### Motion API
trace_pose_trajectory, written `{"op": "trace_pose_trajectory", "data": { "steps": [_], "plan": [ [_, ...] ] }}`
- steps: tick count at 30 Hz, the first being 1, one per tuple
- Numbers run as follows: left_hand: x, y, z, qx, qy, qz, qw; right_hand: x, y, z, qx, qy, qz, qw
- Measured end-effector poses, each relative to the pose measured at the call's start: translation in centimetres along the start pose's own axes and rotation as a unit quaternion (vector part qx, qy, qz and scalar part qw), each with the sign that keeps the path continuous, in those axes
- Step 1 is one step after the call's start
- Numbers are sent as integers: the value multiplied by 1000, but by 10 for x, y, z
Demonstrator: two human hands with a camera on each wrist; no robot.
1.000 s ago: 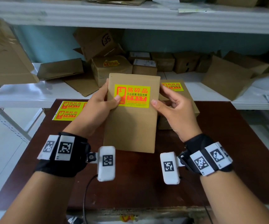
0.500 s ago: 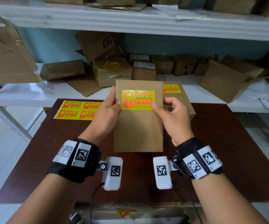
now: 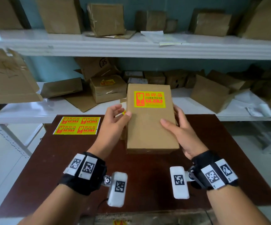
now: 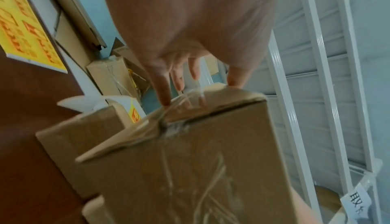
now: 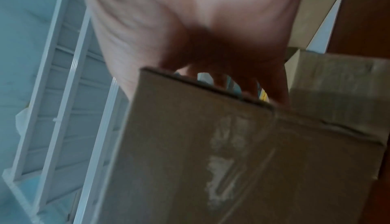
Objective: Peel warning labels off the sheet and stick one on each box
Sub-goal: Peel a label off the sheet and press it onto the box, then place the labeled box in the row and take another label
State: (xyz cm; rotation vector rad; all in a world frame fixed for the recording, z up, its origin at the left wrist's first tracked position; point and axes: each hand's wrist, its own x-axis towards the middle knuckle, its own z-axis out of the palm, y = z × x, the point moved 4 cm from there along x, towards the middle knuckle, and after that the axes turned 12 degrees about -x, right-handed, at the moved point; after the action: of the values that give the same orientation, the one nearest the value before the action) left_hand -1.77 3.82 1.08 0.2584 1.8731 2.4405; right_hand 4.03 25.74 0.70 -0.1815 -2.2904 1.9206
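Note:
I hold a brown cardboard box (image 3: 149,127) flat over the dark table (image 3: 66,159), with a yellow-and-orange warning label (image 3: 149,99) stuck near its far end. My right hand (image 3: 177,125) grips its right side, thumb on top. At the box's left edge is my left hand (image 3: 120,114), thumb tip on the top face and fingers spread and nearly straight. In the left wrist view a fingertip (image 4: 166,102) touches the taped end of the box (image 4: 190,169). A second box (image 3: 123,135) lies under it, its own label (image 3: 123,112) peeking out. The label sheet (image 3: 77,125) lies at the table's far left.
White shelving (image 3: 131,47) runs behind the table on two levels, crowded with cardboard boxes and flattened cartons. One shelf box (image 3: 108,90) carries a yellow label. A torn carton (image 3: 9,77) hangs at the left.
The labelled box has moved away from me and lies flatter, over the second box. Both thumbs have slid off the label toward the box's middle, and my left fingers have loosened.

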Motion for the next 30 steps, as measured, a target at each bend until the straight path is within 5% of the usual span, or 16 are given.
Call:
{"op": "trace_pose_trajectory", "data": {
  "steps": [8, 20, 30],
  "plan": [
    [-4, -16, 97, 6, -127, -24, 992, -2, -1, -85, 59, 109, 58, 991],
    [41, -70, 212, 75, -122, -88, 986, 15, 16, -184, 26, 109, 80, 990],
    [74, -95, 232, 204, -112, -94, 968, 42, 65, -204, 2, 188, 126, 974]
  ]
}}
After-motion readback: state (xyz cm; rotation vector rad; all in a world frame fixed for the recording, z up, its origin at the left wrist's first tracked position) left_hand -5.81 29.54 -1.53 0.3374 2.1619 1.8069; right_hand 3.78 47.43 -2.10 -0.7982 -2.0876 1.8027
